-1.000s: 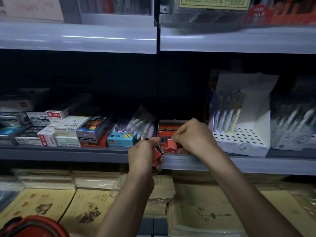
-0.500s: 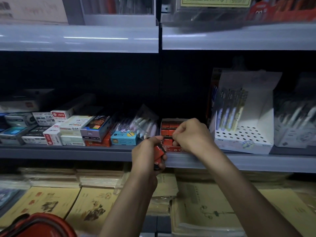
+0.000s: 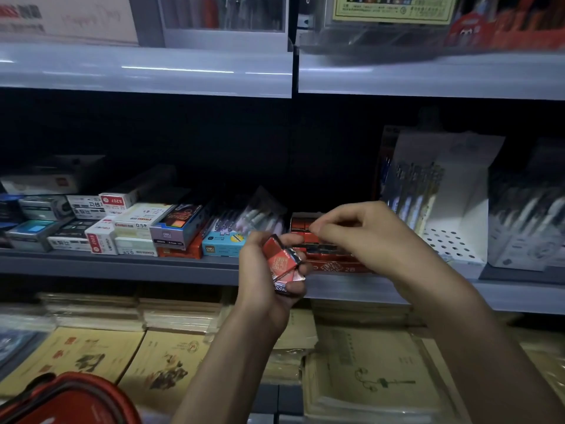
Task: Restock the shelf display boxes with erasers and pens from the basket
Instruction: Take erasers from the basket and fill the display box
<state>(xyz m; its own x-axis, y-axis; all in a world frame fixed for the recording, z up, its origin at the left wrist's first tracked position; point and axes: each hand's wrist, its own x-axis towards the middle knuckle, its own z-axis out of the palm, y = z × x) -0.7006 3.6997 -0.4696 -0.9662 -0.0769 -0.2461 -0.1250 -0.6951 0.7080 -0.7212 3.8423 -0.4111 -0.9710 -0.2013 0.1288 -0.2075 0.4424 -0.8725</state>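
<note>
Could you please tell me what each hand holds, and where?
The left hand grips red-wrapped erasers round their sides; right hand, over the red box, cannot be told.

Grey metal shelving [image 3: 458,296] runs across, split by a dark upright [image 3: 294,71] in the middle. The back panel [image 3: 214,142] behind the middle shelf [image 3: 122,267] is deep in shadow; the upper shelf's pale front lip [image 3: 153,76] catches a bright streak of light. Nearer and lower, wrapped tan notebooks [image 3: 91,356] lie flat.
</note>
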